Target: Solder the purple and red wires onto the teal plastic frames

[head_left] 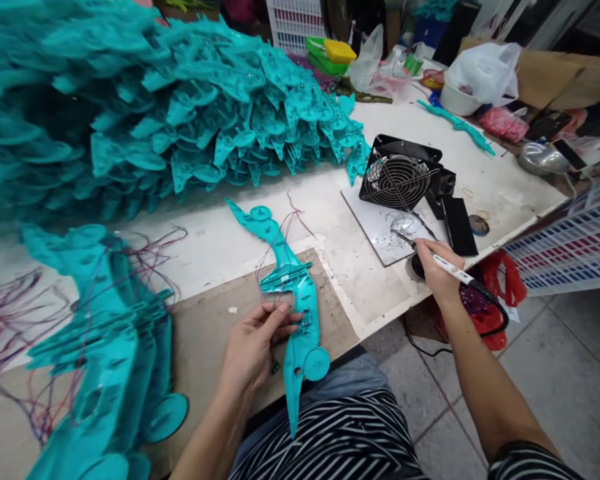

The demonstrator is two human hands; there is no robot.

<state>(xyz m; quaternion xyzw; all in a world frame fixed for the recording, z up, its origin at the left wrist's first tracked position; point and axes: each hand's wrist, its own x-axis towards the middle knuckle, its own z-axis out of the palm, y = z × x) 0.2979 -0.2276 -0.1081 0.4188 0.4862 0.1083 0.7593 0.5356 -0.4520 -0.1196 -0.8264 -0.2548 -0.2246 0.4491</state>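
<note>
My left hand (260,340) is closed at the near edge of the table, its thumb and fingers gripping the side of a turquoise plastic part (307,293). That part has a long winged shape with round discs, and thin red and purple wires (285,230) trail over its upper half. Out to the right, my right hand (436,267) is closed around the white handle of a soldering iron (453,270). The iron's tip points down at a light square board (375,230), beside a tangle of fine wire. Under my left hand a small dark green piece (275,367) shows.
A black fan (397,175) stands behind the board, with a black block (459,225) beside it. Stacked turquoise parts (105,333) with loose wires lie at left. A large heap of such parts (180,113) fills the back left. A white crate (575,233) stands at right.
</note>
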